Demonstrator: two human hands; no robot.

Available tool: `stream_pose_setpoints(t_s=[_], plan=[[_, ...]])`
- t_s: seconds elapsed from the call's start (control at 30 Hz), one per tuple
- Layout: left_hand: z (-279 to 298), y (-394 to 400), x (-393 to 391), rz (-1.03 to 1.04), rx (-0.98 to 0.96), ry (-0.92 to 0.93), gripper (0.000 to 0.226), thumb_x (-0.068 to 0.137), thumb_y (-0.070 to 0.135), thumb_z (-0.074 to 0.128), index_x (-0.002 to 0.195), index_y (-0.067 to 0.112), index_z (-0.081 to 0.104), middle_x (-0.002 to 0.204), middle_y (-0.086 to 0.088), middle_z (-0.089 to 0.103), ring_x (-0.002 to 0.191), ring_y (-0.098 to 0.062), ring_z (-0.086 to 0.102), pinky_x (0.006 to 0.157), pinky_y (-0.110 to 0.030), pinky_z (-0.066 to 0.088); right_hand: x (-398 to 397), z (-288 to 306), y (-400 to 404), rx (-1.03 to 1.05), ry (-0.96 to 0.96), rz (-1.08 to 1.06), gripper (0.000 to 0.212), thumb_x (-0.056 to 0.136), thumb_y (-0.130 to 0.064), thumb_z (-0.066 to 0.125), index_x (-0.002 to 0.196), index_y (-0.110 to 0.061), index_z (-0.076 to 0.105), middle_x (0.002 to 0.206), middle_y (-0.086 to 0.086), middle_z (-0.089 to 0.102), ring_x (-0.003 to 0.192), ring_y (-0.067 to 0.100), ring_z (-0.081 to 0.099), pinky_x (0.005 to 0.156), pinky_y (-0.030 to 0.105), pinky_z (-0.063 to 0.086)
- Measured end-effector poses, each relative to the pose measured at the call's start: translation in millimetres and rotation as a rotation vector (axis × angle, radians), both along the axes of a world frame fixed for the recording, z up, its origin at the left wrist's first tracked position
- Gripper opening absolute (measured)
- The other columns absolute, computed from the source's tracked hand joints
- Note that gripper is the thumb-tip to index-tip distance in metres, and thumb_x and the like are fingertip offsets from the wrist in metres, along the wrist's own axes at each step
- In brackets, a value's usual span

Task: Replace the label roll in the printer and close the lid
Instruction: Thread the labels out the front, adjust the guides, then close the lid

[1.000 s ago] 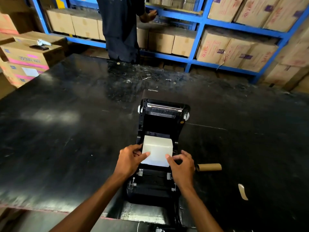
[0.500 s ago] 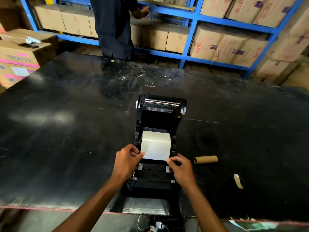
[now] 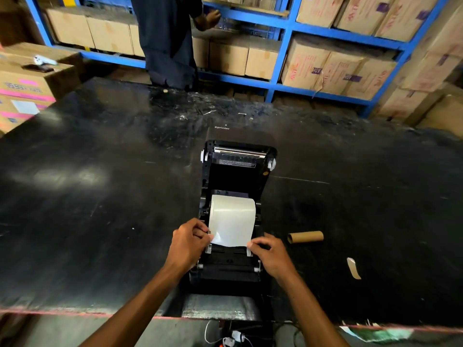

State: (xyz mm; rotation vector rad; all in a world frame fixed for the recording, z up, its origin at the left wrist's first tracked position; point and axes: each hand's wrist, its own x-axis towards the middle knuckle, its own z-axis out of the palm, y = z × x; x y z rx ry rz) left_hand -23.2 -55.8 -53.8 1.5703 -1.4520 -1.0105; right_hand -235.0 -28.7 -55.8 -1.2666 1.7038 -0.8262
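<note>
A wide black table [image 3: 100, 196] is filling most of the view, with blue shelving [image 3: 283, 46] full of cardboard boxes [image 3: 325, 73] running along its far side, where another person [image 3: 167, 41] is standing and reaching into a shelf. At the table's near edge a black printer [image 3: 230, 269] is sitting with its lid [image 3: 238, 169] standing open toward the far side. A white label roll [image 3: 231, 216] is lying in the printer's bay, its loose end hanging toward the near side. The left hand [image 3: 188, 244] is pinching the left corner of that loose end between thumb and fingers; the right hand [image 3: 273, 256] is pinching the right corner, the other fingers curled. To the right, an empty cardboard tube [image 3: 305, 237] is lying on the table, and nearer still, a small paper scrap [image 3: 353, 267].
</note>
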Motion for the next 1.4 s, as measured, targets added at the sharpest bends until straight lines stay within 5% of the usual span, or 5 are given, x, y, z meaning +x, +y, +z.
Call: stream_pose_setpoints(t_s=[0.17, 0.4, 0.87, 1.3, 1.4], plan=[[-4.1, 1.6, 2.9, -0.038, -0.022, -0.015, 0.009, 0.081, 0.0, 0.067, 0.082, 0.008, 0.063, 0.068, -0.01, 0.067, 0.053, -0.011, 0.055, 0.057, -0.033, 0.055, 0.9, 2.5, -4.1, 0.022, 0.093, -0.019, 0.013, 0.078, -0.024, 0.073, 0.068, -0.032, 0.069, 0.129, 0.007, 0.058, 0.13, 0.015, 0.04, 0.112, 0.042, 0.029], [-3.9, -2.6, 3.2, -0.061, -0.037, -0.061, 0.009, 0.08, 0.003, 0.067, 0.08, 0.01, 0.062, 0.065, -0.004, 0.069, 0.046, -0.006, 0.055, 0.054, -0.031, 0.055, 2.5, -4.4, -7.0, -0.036, 0.057, -0.029, 0.01, 0.079, -0.016, 0.071, 0.07, -0.02, 0.072, 0.099, 0.006, 0.07, 0.119, 0.021, 0.052, 0.099, 0.034, 0.037], [-3.7, -8.6, 5.0, -0.094, -0.058, -0.15, 0.024, 0.076, 0.004, 0.069, 0.075, 0.016, 0.049, 0.062, -0.005, 0.07, 0.044, -0.011, 0.055, 0.051, -0.037, 0.053, 3.8, 0.4, -6.7, -0.017, 0.221, -0.012, 0.015, 0.08, -0.024, 0.07, 0.066, -0.028, 0.067, 0.124, 0.005, 0.061, 0.13, 0.02, 0.043, 0.11, 0.047, 0.031], [1.3, -15.4, 14.4, -0.184, 0.019, -0.123, 0.03, 0.076, -0.002, 0.069, 0.07, 0.016, 0.045, 0.065, -0.011, 0.071, 0.052, -0.01, 0.066, 0.052, -0.021, 0.052, -5.4, 20.6, -16.0, 0.124, 0.083, 0.152, 0.009, 0.078, -0.014, 0.072, 0.07, -0.014, 0.074, 0.07, -0.01, 0.063, 0.063, -0.002, 0.059, 0.063, 0.006, 0.046], [2.9, -16.7, 15.6, -0.215, 0.035, -0.13, 0.032, 0.075, -0.002, 0.071, 0.069, 0.016, 0.046, 0.068, -0.012, 0.071, 0.056, -0.013, 0.065, 0.056, -0.026, 0.053, -5.3, 18.2, -17.5, 0.112, 0.154, 0.153, 0.021, 0.076, -0.019, 0.073, 0.058, -0.029, 0.07, 0.068, -0.01, 0.064, 0.071, 0.001, 0.063, 0.08, 0.026, 0.051]])
